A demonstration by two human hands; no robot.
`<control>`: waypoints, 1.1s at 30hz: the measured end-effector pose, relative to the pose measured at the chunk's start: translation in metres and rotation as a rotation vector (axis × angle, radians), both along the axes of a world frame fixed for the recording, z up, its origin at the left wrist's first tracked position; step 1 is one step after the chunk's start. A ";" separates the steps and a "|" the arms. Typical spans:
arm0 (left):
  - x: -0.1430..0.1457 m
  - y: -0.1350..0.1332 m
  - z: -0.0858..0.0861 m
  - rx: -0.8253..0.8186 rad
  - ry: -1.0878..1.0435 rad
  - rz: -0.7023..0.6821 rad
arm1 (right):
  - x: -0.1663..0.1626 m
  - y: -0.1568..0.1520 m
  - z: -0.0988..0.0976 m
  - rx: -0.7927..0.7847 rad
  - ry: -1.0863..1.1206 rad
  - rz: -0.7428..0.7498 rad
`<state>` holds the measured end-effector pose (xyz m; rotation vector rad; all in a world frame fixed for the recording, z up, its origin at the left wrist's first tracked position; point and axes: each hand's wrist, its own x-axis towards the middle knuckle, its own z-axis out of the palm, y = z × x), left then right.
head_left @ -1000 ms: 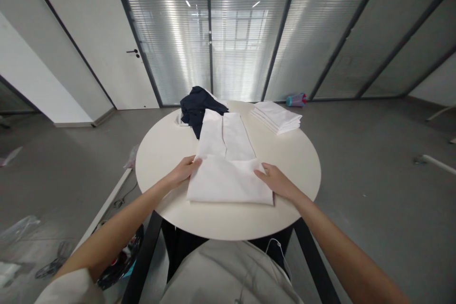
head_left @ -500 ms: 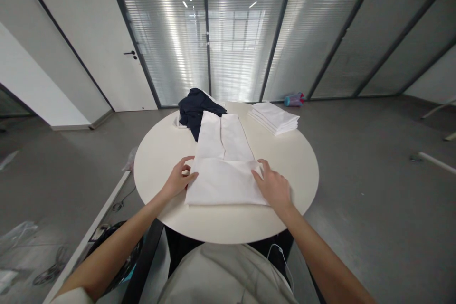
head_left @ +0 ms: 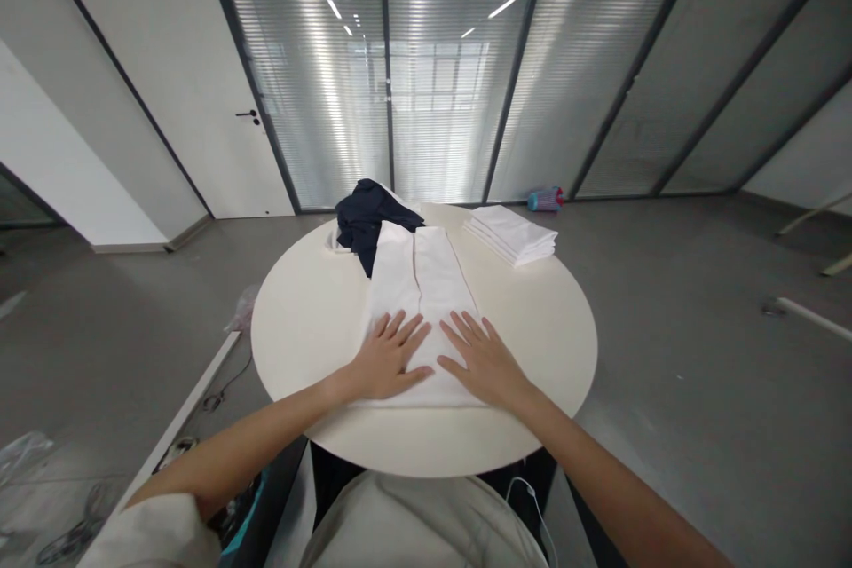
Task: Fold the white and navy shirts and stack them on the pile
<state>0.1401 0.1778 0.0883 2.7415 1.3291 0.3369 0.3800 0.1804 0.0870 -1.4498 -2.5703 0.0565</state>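
Note:
A white garment [head_left: 436, 271], partly folded, lies on the round table with its two long panels pointing away from me and a folded band across its near end. My left hand [head_left: 392, 357] rests flat on the left of that near end, fingers spread. On the right side of the same fold, my right hand [head_left: 483, 359] also lies flat with its fingers apart. Both palms cover much of the near fold. Just beyond the garment's far left corner sits a crumpled dark navy cloth [head_left: 373, 220], with some white cloth partly hidden behind it.
The round white table [head_left: 552, 337] stands before me. A stack of folded white cloths [head_left: 512, 233] is at its back right. On the floor lie a blue and pink bundle [head_left: 546, 199], cables [head_left: 216, 399] and clear plastic [head_left: 23, 453]. A glass partition [head_left: 439, 106] stands behind.
Both hands have moved inward from the garment's side edges and now lie flat on its near fold, fingers spread. The view has tilted up slightly.

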 end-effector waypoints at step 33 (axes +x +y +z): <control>-0.025 0.205 0.061 0.229 -0.053 0.268 | -0.017 0.179 0.069 0.074 0.051 0.019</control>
